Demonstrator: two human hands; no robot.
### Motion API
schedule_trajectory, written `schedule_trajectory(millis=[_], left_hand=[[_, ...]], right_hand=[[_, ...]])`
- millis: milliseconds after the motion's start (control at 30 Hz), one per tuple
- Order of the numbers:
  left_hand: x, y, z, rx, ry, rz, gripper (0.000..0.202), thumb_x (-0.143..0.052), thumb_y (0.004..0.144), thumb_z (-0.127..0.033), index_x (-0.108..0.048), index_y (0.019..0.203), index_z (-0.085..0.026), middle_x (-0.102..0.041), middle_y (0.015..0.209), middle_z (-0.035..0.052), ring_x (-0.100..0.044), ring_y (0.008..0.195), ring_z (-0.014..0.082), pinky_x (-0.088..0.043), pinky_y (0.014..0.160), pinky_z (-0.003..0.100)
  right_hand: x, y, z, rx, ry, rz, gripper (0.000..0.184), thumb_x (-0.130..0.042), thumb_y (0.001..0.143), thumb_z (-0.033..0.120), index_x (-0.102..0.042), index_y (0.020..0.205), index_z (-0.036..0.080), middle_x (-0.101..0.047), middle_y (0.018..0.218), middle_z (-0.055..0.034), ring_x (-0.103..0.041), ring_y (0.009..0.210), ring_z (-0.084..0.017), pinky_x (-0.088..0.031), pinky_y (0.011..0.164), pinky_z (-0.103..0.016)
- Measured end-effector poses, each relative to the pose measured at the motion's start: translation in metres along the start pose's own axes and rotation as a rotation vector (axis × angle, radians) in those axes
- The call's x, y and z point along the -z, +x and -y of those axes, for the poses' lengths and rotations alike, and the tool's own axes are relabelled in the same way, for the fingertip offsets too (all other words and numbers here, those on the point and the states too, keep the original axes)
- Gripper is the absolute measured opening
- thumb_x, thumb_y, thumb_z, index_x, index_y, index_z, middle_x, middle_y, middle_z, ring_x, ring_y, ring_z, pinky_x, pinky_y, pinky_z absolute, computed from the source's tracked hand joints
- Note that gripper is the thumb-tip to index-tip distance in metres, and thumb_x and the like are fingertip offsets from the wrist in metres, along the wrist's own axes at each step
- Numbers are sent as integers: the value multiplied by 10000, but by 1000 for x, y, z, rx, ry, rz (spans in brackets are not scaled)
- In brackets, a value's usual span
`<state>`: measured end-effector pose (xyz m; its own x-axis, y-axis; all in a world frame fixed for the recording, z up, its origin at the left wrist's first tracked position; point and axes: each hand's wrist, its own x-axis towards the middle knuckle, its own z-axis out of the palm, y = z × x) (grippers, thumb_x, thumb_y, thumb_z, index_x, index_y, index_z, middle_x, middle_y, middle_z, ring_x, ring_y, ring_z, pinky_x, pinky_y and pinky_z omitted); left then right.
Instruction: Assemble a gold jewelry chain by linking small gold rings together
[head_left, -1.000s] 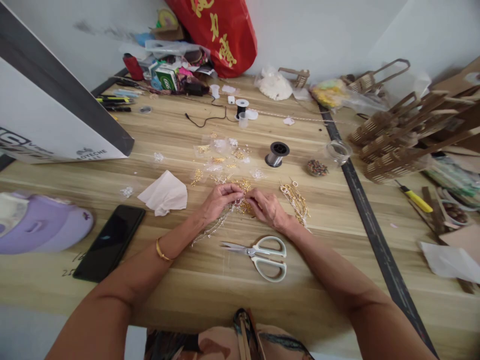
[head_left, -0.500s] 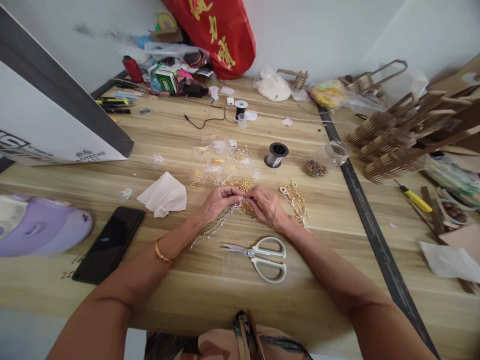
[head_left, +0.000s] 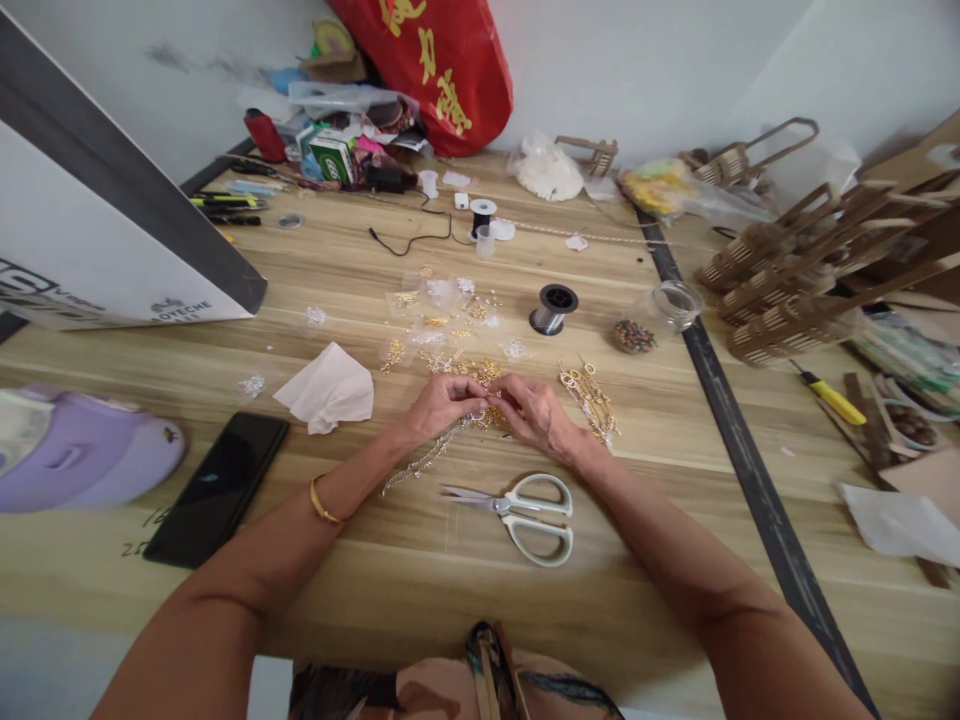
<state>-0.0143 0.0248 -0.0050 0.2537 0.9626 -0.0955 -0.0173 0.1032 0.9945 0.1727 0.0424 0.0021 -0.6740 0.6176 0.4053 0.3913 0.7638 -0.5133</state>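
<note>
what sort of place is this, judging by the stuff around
Probably a craft or jewellery workbench; whether at home or in a workshop, I can't tell. The clues are a silvery strand, a heap of small gold-coloured pieces, and a pair of scissors.

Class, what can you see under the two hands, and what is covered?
Gold-coloured pieces show beyond and between the left hand and right hand; a silvery chain lies on the left's near side. Whatever lies directly beneath the hands is hidden.
</note>
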Motion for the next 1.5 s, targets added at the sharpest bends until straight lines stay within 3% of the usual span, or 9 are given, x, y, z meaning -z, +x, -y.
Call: schedule_trajectory(millis=[200, 433, 833, 933, 1067, 1233, 1367, 1500], left_hand=[[0, 1, 4, -17, 42, 5, 191, -752, 616, -282, -680, 674, -115, -629, 620, 19, -532, 572, 106, -397, 564, 224], [-1, 0, 10, -58, 97, -1, 199, -740, 646, -297, -690, 724, -121, -666, 702, 48, -584, 655, 146, -449, 625, 250], [-3, -3, 10, -60, 234, 10, 99, -662, 699, -218, -682, 735, -128, -634, 666, 20, -556, 621, 129, -429, 601, 238], [-3, -2, 10, -54, 200, 3, 98, -675, 688, -215, -679, 734, -128, -640, 675, 20, -566, 637, 130, -434, 624, 243], [-3, -1, 10, -45, 87, -12, 141, -707, 675, -233, -667, 752, -122, -653, 712, 26, -573, 645, 118, -435, 630, 238], [-4, 0, 6, -45, -66, -54, 281, -779, 603, -243, -609, 794, -126, -644, 704, 16, -580, 625, 111, -451, 609, 235], [-3, -1, 0, -56, -109, -73, 311, -796, 589, -236, -555, 759, -136, -614, 660, -16, -563, 586, 90, -443, 582, 220], [-3, -1, 1, -51, -156, -59, 312, -801, 582, -225, -533, 714, -135, -586, 637, -37, -544, 558, 73, -427, 562, 208]], right_hand=[[1, -1, -3, 36, -62, 50, 147, -428, 949, 276, -488, 1044, 181, -646, 857, -72, -603, 735, -162, -461, 640, -262], [2, 0, 2, 93, -315, 105, 202, -393, 963, 329, -492, 884, 171, -612, 750, -54, -563, 653, -153, -372, 554, -249], [-2, 0, 1, 161, -410, 99, 223, -353, 965, 218, -471, 782, 171, -566, 676, -38, -486, 570, -128, -288, 513, -254], [-3, -1, 0, 108, -309, 86, 214, -357, 960, 226, -474, 788, 174, -567, 668, -33, -489, 555, -129, -311, 517, -252], [-2, 0, 0, -64, 8, 31, 157, -394, 949, 258, -507, 874, 178, -555, 643, -3, -482, 527, -115, -355, 515, -233], [0, 3, 0, -232, 287, -14, 225, -452, 923, 344, -552, 999, 157, -432, 559, 55, -391, 485, -89, -320, 473, -215], [7, 6, 2, -339, 492, 46, 303, -491, 895, 395, -576, 1031, 137, -414, 553, 60, -392, 488, -82, -310, 462, -209], [13, 8, 4, -365, 614, 131, 319, -518, 872, 420, -619, 1009, 150, -491, 584, 32, -418, 510, -87, -326, 467, -208]])
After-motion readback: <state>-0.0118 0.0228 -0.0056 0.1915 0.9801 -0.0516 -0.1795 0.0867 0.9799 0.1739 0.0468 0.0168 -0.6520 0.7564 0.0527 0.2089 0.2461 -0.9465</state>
